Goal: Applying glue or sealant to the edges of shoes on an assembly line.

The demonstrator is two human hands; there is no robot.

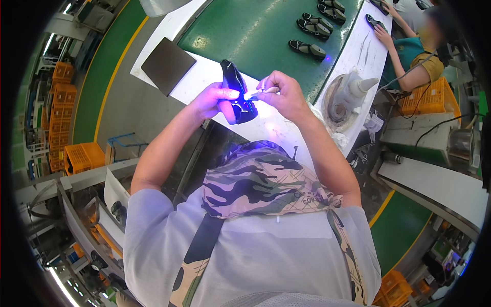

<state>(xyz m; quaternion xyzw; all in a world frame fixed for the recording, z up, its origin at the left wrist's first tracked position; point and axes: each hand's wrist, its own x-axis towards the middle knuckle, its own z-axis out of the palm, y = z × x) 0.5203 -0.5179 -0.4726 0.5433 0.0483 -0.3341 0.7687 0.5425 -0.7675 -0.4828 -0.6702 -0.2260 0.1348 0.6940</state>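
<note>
My left hand (210,101) is closed round a glossy black shoe (233,81), its thumb lying on the shoe's side, above the near edge of the white tabletop (202,71). Bluish-violet light falls on the shoe and the fingertips. Pinched in my right hand (287,97) is a small white piece that looks like a wad of cloth (254,94). Its tip meets the shoe's side near the opening, close to my left thumb. What lies inside the right fingers is hidden.
Several black shoes (307,49) stand on a green conveyor belt (240,36) ahead. A dark square pad (169,66) lies at the table's left. To the right, a white squeeze bottle (353,88) stands on a stained round base. Beyond it, a co-worker's hands (382,36) touch another shoe.
</note>
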